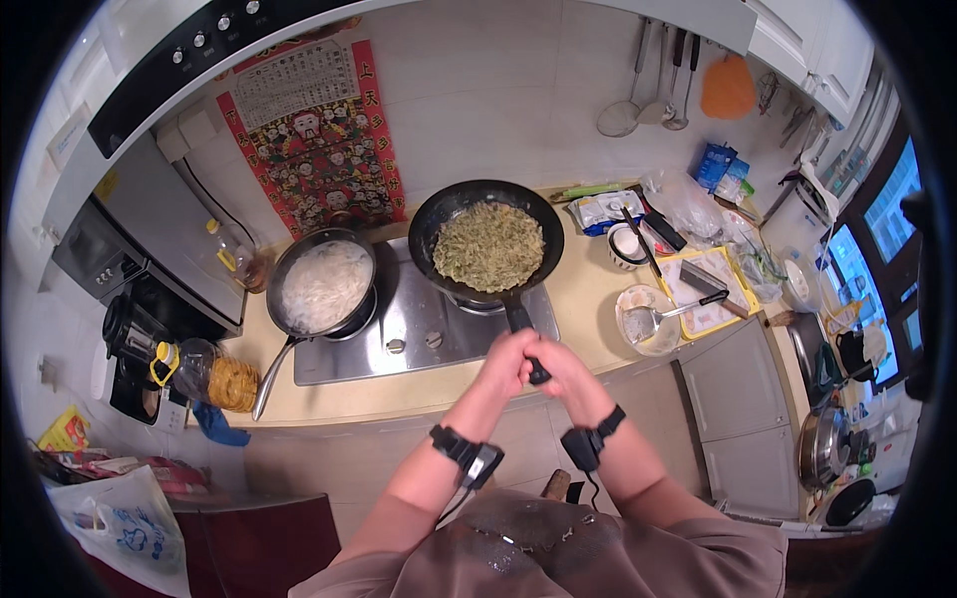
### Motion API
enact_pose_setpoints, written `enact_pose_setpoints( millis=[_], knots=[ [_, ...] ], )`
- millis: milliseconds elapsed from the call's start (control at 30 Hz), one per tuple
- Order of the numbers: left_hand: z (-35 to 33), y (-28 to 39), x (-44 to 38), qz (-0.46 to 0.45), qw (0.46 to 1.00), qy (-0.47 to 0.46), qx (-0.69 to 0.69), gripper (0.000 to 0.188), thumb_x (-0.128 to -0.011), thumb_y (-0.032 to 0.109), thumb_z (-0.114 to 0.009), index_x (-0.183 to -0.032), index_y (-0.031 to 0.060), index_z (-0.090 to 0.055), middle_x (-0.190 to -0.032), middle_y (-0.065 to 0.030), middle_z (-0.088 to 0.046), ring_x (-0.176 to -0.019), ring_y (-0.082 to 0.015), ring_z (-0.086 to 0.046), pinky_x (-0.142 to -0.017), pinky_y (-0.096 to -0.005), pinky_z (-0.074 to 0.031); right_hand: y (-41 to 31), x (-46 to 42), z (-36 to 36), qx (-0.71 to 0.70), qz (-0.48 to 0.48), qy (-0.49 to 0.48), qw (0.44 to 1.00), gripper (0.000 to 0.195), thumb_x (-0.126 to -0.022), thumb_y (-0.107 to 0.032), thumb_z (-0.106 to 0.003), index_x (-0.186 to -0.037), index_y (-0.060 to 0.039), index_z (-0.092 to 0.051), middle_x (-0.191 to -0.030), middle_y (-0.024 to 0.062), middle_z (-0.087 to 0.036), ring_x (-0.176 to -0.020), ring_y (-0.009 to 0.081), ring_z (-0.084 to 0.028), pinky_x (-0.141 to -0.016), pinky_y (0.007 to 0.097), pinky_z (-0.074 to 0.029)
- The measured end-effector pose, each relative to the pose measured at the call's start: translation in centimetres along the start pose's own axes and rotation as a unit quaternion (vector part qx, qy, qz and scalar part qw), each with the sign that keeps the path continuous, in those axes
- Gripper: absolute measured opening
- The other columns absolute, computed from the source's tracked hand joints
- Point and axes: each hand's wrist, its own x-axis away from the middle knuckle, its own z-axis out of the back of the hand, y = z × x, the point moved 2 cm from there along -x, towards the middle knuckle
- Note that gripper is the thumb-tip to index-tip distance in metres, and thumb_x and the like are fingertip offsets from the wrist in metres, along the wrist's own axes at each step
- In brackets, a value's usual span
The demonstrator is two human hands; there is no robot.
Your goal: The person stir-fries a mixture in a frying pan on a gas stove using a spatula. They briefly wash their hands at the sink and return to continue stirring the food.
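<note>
Both of my hands are wrapped around the black handle of a dark frying pan. My left hand and my right hand meet near the handle's end, which pokes out below them. A flat, greenish-yellow shredded pancake covers much of the pan's bottom. The pan is over the right burner, part of which shows beneath it; whether it touches the burner I cannot tell. On the left burner stands a second pan holding pale strips in whitish liquid, its metal handle towards me.
Right of the steel hob are a bowl with a metal spatula and a yellow-edged cutting board bearing a cleaver. An oil jug lies at the left. Ladles and a skimmer hang on the wall.
</note>
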Motion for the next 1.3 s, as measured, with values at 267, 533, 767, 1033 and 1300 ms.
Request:
enact_pose_setpoints(
  millis=[267,533,767,1033,1300],
  knots=[
    [-1.2,-4.5,5.8,0.08,0.994,0.072,0.019,0.011,-0.087,0.02,-0.06,-0.091,0.0103,-0.059,-0.061,0.002,-0.054,-0.035,-0.0064,-0.038,-0.029,-0.0217,-0.027,3.0,5.7,1.3,-0.02,-0.084,0.02,0.996,0.017,-0.086,0.001,-0.048,-0.102,0.0009,-0.053,-0.072,0.0093,-0.056,-0.05,0.0172,-0.055,-0.041,0.0309,-0.046],
    [0.1,3.6,-2.5,-0.062,0.996,0.053,-0.042,0.018,-0.087,0.016,-0.059,-0.1,0.0049,-0.057,-0.068,0.0,-0.055,-0.036,-0.0069,-0.04,-0.029,-0.0225,-0.028,-3.8,-3.6,-1.8,0.043,0.004,-0.082,0.996,0.016,-0.085,-0.002,-0.05,-0.101,0.0002,-0.054,-0.065,0.0066,-0.057,-0.049,0.0154,-0.057,-0.04,0.0276,-0.047],
    [-0.2,-4.7,3.7,-0.009,0.996,0.089,-0.027,0.011,-0.089,0.015,-0.055,-0.096,0.0073,-0.054,-0.062,-0.0009,-0.053,-0.036,-0.0079,-0.041,-0.029,-0.0238,-0.03,4.2,2.2,3.4,0.04,-0.067,-0.054,0.995,0.024,-0.087,-0.004,-0.05,-0.111,-0.002,-0.052,-0.065,0.0046,-0.056,-0.046,0.0124,-0.053,-0.04,0.027,-0.043],
    [0.0,-6.1,4.4,0.047,0.995,0.09,0.025,0.019,-0.089,0.015,-0.056,-0.107,0.0095,-0.054,-0.076,-0.0012,-0.059,-0.038,-0.0043,-0.038,-0.03,-0.0194,-0.026,4.0,3.9,2.9,0.008,-0.106,-0.008,0.994,0.019,-0.084,-0.001,-0.05,-0.103,-0.0003,-0.052,-0.07,0.0065,-0.055,-0.05,0.0139,-0.054,-0.042,0.0292,-0.045],
    [3.9,-3.9,-1.1,0.02,0.997,0.073,-0.033,0.022,-0.088,0.018,-0.058,-0.109,0.0103,-0.057,-0.072,0.0012,-0.057,-0.038,-0.0039,-0.037,-0.029,-0.02,-0.025,4.0,-2.1,2.4,0.009,-0.028,-0.017,0.999,0.024,-0.083,0.0,-0.048,-0.107,0.0012,-0.049,-0.071,0.0075,-0.056,-0.05,0.0144,-0.055,-0.043,0.0294,-0.047]
  ],
)
